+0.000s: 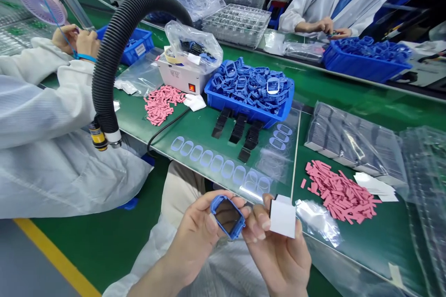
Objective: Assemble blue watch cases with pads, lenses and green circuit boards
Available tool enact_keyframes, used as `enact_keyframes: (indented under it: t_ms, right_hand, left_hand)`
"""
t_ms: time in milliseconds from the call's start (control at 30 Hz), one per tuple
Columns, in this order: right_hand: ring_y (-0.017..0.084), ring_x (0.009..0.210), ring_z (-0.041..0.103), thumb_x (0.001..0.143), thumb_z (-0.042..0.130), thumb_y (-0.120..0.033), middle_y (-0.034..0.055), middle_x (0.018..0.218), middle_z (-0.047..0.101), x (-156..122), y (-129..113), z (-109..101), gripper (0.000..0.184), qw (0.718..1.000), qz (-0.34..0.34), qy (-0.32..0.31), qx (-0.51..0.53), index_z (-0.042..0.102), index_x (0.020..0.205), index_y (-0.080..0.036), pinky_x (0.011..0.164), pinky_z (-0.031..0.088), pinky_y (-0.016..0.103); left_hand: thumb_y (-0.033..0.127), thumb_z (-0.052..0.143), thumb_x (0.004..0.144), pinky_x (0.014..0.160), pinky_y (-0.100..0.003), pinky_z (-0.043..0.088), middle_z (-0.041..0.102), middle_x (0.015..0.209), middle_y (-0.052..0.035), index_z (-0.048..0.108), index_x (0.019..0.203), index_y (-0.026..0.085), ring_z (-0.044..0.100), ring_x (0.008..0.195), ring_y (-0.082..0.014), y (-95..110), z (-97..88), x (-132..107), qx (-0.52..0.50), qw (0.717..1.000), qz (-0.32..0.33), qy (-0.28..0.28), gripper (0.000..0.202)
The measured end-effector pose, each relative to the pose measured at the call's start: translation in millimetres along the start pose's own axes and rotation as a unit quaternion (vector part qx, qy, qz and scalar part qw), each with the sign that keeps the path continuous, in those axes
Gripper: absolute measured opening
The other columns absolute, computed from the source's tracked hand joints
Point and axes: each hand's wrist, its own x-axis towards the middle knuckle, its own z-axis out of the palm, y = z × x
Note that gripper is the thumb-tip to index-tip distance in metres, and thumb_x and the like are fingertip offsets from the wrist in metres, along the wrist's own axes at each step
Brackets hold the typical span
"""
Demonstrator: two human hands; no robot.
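Note:
My left hand (195, 229) is closed on a blue plastic watch-like frame (228, 217) that has a dark screen panel in its opening. My right hand (278, 246) pinches a small white square card (283, 217) with a dark edge, and its fingertips reach the right side of the blue frame. Both hands are over my lap, just in front of the table edge. Close beyond them lies a row of clear rounded-rectangle rings (216, 163). Stacks of thin black panels (239, 128) lie against a blue bin (249, 110) heaped with similar blue frames (244, 81).
A black flexible hose (108, 60) arches down at left, beside a co-worker's white sleeve (42, 93). Pink strips (343, 190) are piled at right, near a wrapped stack of grey pieces (351, 137). A white power box (181, 76) stands behind more pink strips (162, 103).

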Motion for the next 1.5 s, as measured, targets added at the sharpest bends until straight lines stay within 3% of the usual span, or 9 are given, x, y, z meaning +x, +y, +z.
enact_keyframes:
  t_ms: [167, 300, 367, 500, 633, 767, 1000, 1267, 1500]
  right_hand:
    - [0.015, 0.064, 0.056, 0.076, 0.067, -0.053, 0.0032, 0.070, 0.065, -8, -7, -4, 0.029, 0.989, -0.082, 0.026, -0.117, 0.068, 0.094, -0.031, 0.060, 0.048, 0.027]
    - [0.018, 0.077, 0.063, 0.082, 0.065, -0.045, 0.0034, 0.076, 0.069, -9, -11, -4, 0.022, 0.934, -0.221, 0.012, -0.282, 0.067, 0.096, -0.027, 0.062, 0.052, 0.029]
    - [0.019, 0.084, 0.065, 0.086, 0.063, -0.033, 0.0038, 0.083, 0.070, -7, -11, -2, 0.020, 0.875, -0.324, -0.025, -0.359, 0.066, 0.103, -0.023, 0.065, 0.054, 0.031]
    - [0.021, 0.088, 0.064, 0.083, 0.065, -0.014, 0.0062, 0.095, 0.070, -6, -11, -1, 0.028, 0.709, -0.479, -0.053, -0.516, 0.064, 0.111, -0.012, 0.071, 0.052, 0.037]
    - [0.025, 0.094, 0.063, 0.079, 0.067, -0.007, 0.0074, 0.097, 0.071, -10, -13, 0, 0.023, 0.591, -0.479, -0.057, -0.647, 0.068, 0.101, -0.013, 0.073, 0.049, 0.040]
    - [0.023, 0.094, 0.063, 0.086, 0.062, -0.012, 0.0077, 0.089, 0.073, -14, -17, 4, 0.008, 0.515, -0.471, -0.050, -0.715, 0.069, 0.088, -0.015, 0.080, 0.043, 0.041]
    - [0.024, 0.097, 0.061, 0.086, 0.063, -0.013, 0.0081, 0.091, 0.074, -15, -16, 10, 0.009, 0.480, -0.458, -0.039, -0.747, 0.070, 0.092, -0.017, 0.082, 0.042, 0.043]
    - [0.026, 0.100, 0.059, 0.093, 0.053, -0.019, 0.0084, 0.103, 0.070, -14, -9, 6, 0.017, 0.502, -0.462, -0.029, -0.730, 0.070, 0.094, -0.015, 0.083, 0.041, 0.044]
    - [0.027, 0.106, 0.054, 0.097, 0.041, -0.027, 0.0084, 0.110, 0.063, -11, -7, 1, 0.030, 0.480, -0.481, -0.047, -0.732, 0.068, 0.092, -0.017, 0.089, 0.038, 0.045]
  left_hand:
    - [0.037, 0.074, 0.073, 0.086, -0.019, 0.053, 0.075, 0.100, 0.0014, 0.072, 0.099, 0.026, 0.069, 0.095, -0.0135, 1, 0.1, 1, -0.004, 1.000, 0.007, 0.010, 0.028]
    - [0.035, 0.073, 0.074, 0.086, -0.019, 0.053, 0.074, 0.102, 0.0006, 0.072, 0.101, 0.026, 0.069, 0.096, -0.0139, 1, 1.0, 0, 0.011, 1.000, 0.018, 0.006, 0.029]
    - [0.035, 0.073, 0.075, 0.087, -0.020, 0.053, 0.075, 0.102, 0.0006, 0.071, 0.102, 0.027, 0.068, 0.097, -0.0140, 0, 1.7, 0, 0.017, 1.000, 0.026, 0.006, 0.029]
    - [0.034, 0.073, 0.075, 0.087, -0.017, 0.052, 0.075, 0.103, 0.0021, 0.071, 0.102, 0.028, 0.068, 0.097, -0.0119, -2, 1.2, 0, 0.033, 0.999, 0.041, 0.003, 0.028]
    - [0.034, 0.073, 0.075, 0.086, -0.013, 0.050, 0.074, 0.108, 0.0026, 0.071, 0.103, 0.029, 0.066, 0.102, -0.0109, -5, -2.5, 1, 0.076, 0.996, 0.050, 0.009, 0.029]
    - [0.035, 0.073, 0.075, 0.090, -0.016, 0.049, 0.074, 0.111, 0.0007, 0.071, 0.104, 0.029, 0.066, 0.104, -0.0126, -8, -5.5, 1, 0.105, 0.993, 0.057, 0.013, 0.030]
    - [0.037, 0.076, 0.070, 0.089, -0.018, 0.050, 0.074, 0.109, -0.0012, 0.072, 0.101, 0.028, 0.067, 0.103, -0.0145, -11, -5.8, 3, 0.091, 0.995, 0.041, 0.024, 0.032]
    - [0.037, 0.083, 0.061, 0.070, -0.010, 0.051, 0.078, 0.087, 0.0024, 0.075, 0.090, 0.026, 0.070, 0.077, -0.0072, -11, 0.9, 6, 0.002, 0.998, -0.017, 0.058, 0.032]
    - [0.037, 0.082, 0.061, 0.063, -0.011, 0.052, 0.077, 0.078, 0.0016, 0.076, 0.089, 0.024, 0.069, 0.070, -0.0073, -8, 5.9, 8, -0.039, 0.996, -0.061, 0.050, 0.031]
